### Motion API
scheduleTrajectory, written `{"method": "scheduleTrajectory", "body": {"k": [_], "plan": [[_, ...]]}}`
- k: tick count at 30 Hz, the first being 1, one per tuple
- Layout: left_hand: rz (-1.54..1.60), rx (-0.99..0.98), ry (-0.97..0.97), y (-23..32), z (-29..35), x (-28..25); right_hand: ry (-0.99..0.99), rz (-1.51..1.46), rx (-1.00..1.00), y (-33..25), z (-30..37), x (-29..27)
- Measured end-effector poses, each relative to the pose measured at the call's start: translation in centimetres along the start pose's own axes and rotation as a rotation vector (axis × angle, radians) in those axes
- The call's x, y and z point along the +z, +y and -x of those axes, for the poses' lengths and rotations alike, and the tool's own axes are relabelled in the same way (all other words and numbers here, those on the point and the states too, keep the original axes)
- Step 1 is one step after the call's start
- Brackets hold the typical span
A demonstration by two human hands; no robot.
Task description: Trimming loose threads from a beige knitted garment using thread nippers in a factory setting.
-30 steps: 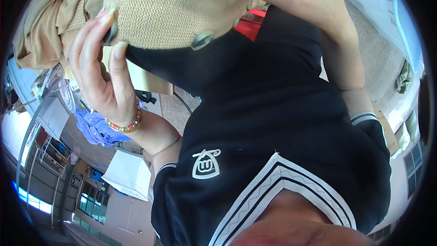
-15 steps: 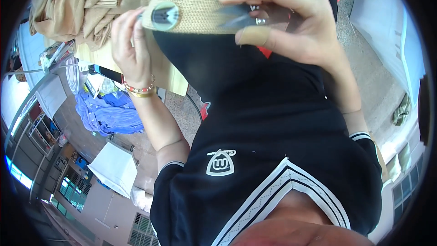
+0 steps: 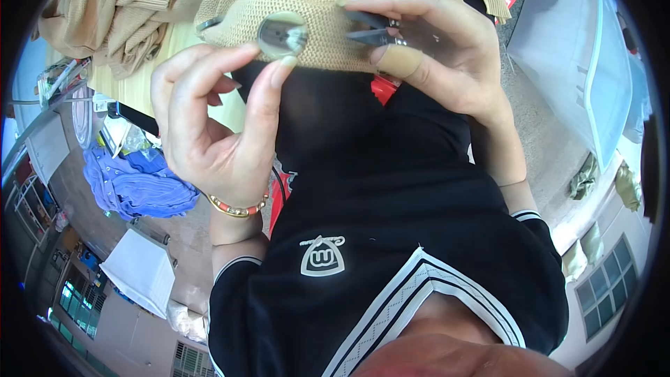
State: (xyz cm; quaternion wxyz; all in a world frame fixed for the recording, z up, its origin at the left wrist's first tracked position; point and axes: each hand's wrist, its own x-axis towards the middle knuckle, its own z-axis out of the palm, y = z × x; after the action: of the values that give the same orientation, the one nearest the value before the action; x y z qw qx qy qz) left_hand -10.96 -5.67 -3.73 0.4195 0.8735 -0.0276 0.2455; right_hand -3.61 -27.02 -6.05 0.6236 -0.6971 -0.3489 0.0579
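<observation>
In my left hand [image 3: 216,108], the thumb and index tips pinch the lower rim of a round, glassy, lens-like disc [image 3: 282,33]. Behind the disc spreads beige knitted fabric [image 3: 324,35], draped over my lap. My right hand [image 3: 447,49] grips dark thread snips [image 3: 370,33] between thumb and fingers, their two blades parted and pointing left over the knit. Around the right thumb is a beige plaster [image 3: 398,61]. A small dark piece [image 3: 208,23] sits at the knit's left edge; I cannot make out what it is.
More beige knitwear [image 3: 125,7] lies heaped on the wooden table [image 3: 139,84] at the far left. Below it are a dark phone-like object [image 3: 134,119] and a blue garment [image 3: 136,185]. To the right stands a large translucent bin [image 3: 565,63]. A white box-shaped thing [image 3: 139,269] is lower left.
My left hand has left the knit's left edge and closed on the disc, which now sits further right. The snips' blades stay parted in my right hand, now less blurred.
</observation>
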Motion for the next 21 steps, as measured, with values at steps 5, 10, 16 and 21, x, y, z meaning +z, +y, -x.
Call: {"method": "scheduleTrajectory", "body": {"k": [5, 10, 16, 21], "plan": [[0.209, -0.097, -0.056, 0.3, 0.0, 0.1, -0.033, 0.202, -0.008, -1.2, -1.7, -0.8], [0.102, -0.049, -0.012, 0.3, -0.4, 0.7, -0.056, 0.038, 0.166, -2.7, -2.2, -1.2], [0.011, 0.266, -0.012, -1.1, 0.4, 0.6, -0.1, 0.07, 0.188, -3.7, -3.4, -1.6], [-0.032, 0.345, -0.046, -1.1, 0.2, 0.1, -0.178, 0.255, 0.062, -4.3, -4.0, -2.5]]}}
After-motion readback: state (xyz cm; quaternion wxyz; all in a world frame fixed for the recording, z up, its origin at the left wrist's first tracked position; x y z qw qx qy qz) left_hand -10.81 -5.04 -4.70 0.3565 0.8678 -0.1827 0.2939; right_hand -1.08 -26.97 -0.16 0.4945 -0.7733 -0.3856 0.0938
